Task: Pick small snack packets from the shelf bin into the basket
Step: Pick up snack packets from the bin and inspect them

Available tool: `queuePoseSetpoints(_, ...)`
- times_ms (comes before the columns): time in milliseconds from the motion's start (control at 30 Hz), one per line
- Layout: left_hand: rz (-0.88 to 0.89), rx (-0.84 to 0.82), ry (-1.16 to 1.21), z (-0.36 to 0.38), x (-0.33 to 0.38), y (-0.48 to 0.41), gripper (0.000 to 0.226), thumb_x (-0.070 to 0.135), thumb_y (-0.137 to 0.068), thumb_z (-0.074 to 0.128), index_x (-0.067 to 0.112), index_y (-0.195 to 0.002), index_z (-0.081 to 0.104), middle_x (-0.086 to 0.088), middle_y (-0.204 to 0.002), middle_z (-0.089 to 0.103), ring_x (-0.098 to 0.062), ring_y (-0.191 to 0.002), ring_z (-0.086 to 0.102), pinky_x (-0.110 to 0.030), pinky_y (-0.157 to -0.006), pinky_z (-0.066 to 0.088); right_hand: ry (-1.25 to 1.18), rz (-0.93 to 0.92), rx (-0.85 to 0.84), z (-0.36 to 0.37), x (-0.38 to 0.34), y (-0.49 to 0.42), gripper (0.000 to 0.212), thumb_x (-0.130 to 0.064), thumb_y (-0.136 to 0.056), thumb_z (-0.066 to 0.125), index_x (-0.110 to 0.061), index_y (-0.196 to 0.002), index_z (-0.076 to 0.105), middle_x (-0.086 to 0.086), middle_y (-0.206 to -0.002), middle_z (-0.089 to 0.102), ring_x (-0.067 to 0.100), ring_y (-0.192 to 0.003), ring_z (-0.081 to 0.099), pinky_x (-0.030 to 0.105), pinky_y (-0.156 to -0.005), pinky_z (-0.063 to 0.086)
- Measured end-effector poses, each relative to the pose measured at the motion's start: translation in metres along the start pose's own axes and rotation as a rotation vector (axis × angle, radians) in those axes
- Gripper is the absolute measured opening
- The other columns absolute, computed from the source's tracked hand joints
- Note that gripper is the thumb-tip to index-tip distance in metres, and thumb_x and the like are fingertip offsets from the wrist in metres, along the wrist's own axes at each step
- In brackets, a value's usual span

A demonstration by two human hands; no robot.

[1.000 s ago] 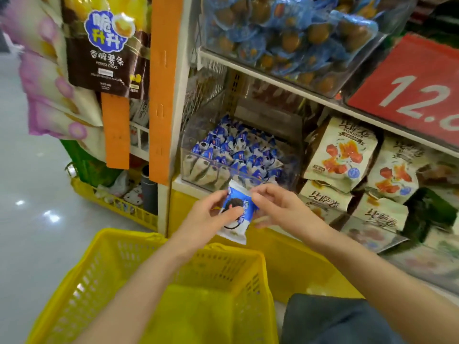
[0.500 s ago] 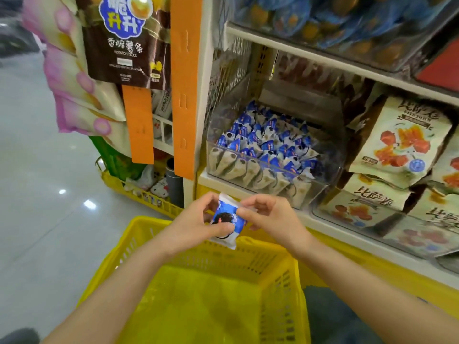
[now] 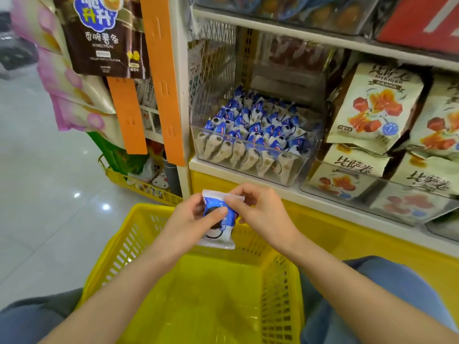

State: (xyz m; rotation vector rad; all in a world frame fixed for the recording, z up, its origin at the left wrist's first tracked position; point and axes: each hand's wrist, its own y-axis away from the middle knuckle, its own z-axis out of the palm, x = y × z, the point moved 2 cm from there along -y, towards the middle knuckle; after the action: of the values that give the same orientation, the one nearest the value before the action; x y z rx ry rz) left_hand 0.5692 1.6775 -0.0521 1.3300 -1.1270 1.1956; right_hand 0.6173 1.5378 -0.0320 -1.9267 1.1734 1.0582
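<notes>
A small blue-and-white snack packet (image 3: 219, 225) is held upright over the far rim of the yellow basket (image 3: 124, 247). My left hand (image 3: 188, 219) grips it from the left with the thumb across its front. My right hand (image 3: 260, 212) pinches its top right corner. Behind them, on the lower shelf, a clear plastic bin (image 3: 211, 151) holds several more of the same packets (image 3: 258, 122). The basket's inside shows a bare yellow floor between my forearms.
Cream snack bags (image 3: 375, 108) fill the shelf to the right of the bin. An orange hanging strip (image 3: 161, 78) and a brown chip bag (image 3: 101, 38) hang at the shelf's left post. A low yellow basket (image 3: 139, 184) stands on the tiled floor at left.
Both hands have come down from the bin's front with the packet, and now hold it over the basket's far rim. The camera has tilted down, showing more of the basket.
</notes>
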Motion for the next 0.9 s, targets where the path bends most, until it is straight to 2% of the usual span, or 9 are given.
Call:
queuePoseSetpoints(100, 0.013, 0.02, 0.01, -0.004, -0.003, 0.007, 0.018, 0.01, -0.085, 0.062, 0.014, -0.103, 0.062, 0.002, -0.092, 0.073, -0.007, -0.085, 0.068, -0.017, -0.07, 0.053, -0.279, 0.147, -0.042, 0.011, -0.001, 0.005, 0.017, -0.01, -0.089, 0.058, -0.018, -0.074, 0.062, -0.005, -0.068, 0.061, 0.003, -0.06, 0.055, 0.018, -0.056, 0.048)
queuePoseSetpoints(233, 0.039, 0.104, 0.07, -0.008, -0.006, 0.011, 0.007, 0.013, -0.089, 0.055, 0.016, -0.085, 0.059, 0.007, -0.071, 0.066, -0.001, -0.065, 0.062, -0.012, -0.057, 0.048, 0.327, -0.369, 0.109, 0.018, -0.011, 0.008, 0.006, -0.013, -0.086, 0.062, -0.012, -0.086, 0.068, 0.001, -0.082, 0.064, 0.013, -0.077, 0.058, 0.024, -0.069, 0.046)
queuePoseSetpoints(300, 0.064, 0.141, 0.068, -0.01, -0.004, 0.011, 0.018, 0.019, -0.092, 0.05, 0.018, -0.076, 0.056, 0.012, -0.06, 0.057, 0.004, -0.054, 0.053, -0.008, -0.05, 0.041, 0.468, -0.534, 0.122, 0.019, -0.01, 0.009, 0.01, -0.017, -0.086, 0.062, -0.01, -0.089, 0.069, 0.003, -0.083, 0.064, 0.018, -0.08, 0.06, 0.027, -0.071, 0.047)
queuePoseSetpoints(533, -0.145, 0.089, 0.3, -0.009, -0.01, 0.008, 0.02, 0.038, -0.08, 0.055, 0.026, -0.067, 0.066, 0.004, -0.07, 0.067, -0.008, -0.07, 0.063, -0.02, -0.062, 0.049, 0.288, -0.473, 0.09, 0.022, -0.006, 0.009, 0.01, -0.013, -0.086, 0.062, -0.01, -0.09, 0.07, 0.001, -0.08, 0.062, 0.008, -0.077, 0.053, 0.018, -0.072, 0.043)
queuePoseSetpoints(600, -0.24, -0.013, 0.389, -0.009, -0.012, 0.008, 0.027, 0.04, -0.075, 0.06, 0.02, -0.091, 0.069, -0.003, -0.091, 0.072, -0.015, -0.086, 0.068, -0.033, -0.078, 0.053, 0.168, -0.326, 0.113, 0.021, -0.003, 0.006, 0.008, -0.011, -0.087, 0.062, -0.014, -0.087, 0.07, -0.004, -0.08, 0.063, 0.004, -0.076, 0.055, 0.016, -0.07, 0.045)
queuePoseSetpoints(667, -0.295, -0.048, 0.352, -0.01, -0.012, 0.007, 0.047, 0.035, -0.067, 0.069, 0.013, -0.108, 0.061, -0.009, -0.101, 0.071, -0.02, -0.087, 0.069, -0.04, -0.079, 0.056, -0.047, -0.076, 0.146, 0.019, 0.002, 0.002, 0.011, -0.009, -0.089, 0.059, -0.016, -0.085, 0.066, -0.002, -0.081, 0.064, 0.006, -0.071, 0.06, 0.024, -0.066, 0.051)
queuePoseSetpoints(733, -0.292, 0.054, 0.286, -0.012, -0.011, 0.005, 0.05, 0.024, -0.063, 0.076, 0.012, -0.107, 0.056, -0.008, -0.096, 0.07, -0.016, -0.073, 0.07, -0.031, -0.063, 0.058, -0.284, 0.149, 0.149, 0.017, 0.004, -0.002, 0.011, -0.005, -0.091, 0.054, -0.013, -0.087, 0.061, 0.007, -0.084, 0.064, 0.006, -0.062, 0.061, 0.023, -0.056, 0.054)
queuePoseSetpoints(800, -0.232, 0.209, 0.248, -0.015, -0.01, 0.002, 0.035, 0.012, -0.071, 0.075, 0.011, -0.102, 0.059, -0.004, -0.087, 0.07, -0.006, -0.062, 0.066, -0.02, -0.051, 0.051, -0.447, 0.307, 0.074, 0.015, 0.007, -0.006, 0.01, -0.002, -0.092, 0.051, -0.002, -0.1, 0.057, 0.013, -0.087, 0.059, 0.005, -0.062, 0.061, 0.017, -0.053, 0.053)
queuePoseSetpoints(900, -0.059, 0.332, 0.06, -0.025, -0.009, -0.003, 0.016, 0.011, -0.079, 0.07, 0.02, -0.09, 0.064, 0.004, -0.08, 0.07, 0.006, -0.057, 0.061, -0.01, -0.048, 0.043, -0.353, 0.397, -0.171, 0.016, 0.008, -0.004, 0.035, -0.001, -0.088, 0.057, -0.002, -0.121, 0.045, 0.012, -0.089, 0.057, 0.013, -0.073, 0.059, 0.018, -0.062, 0.052)
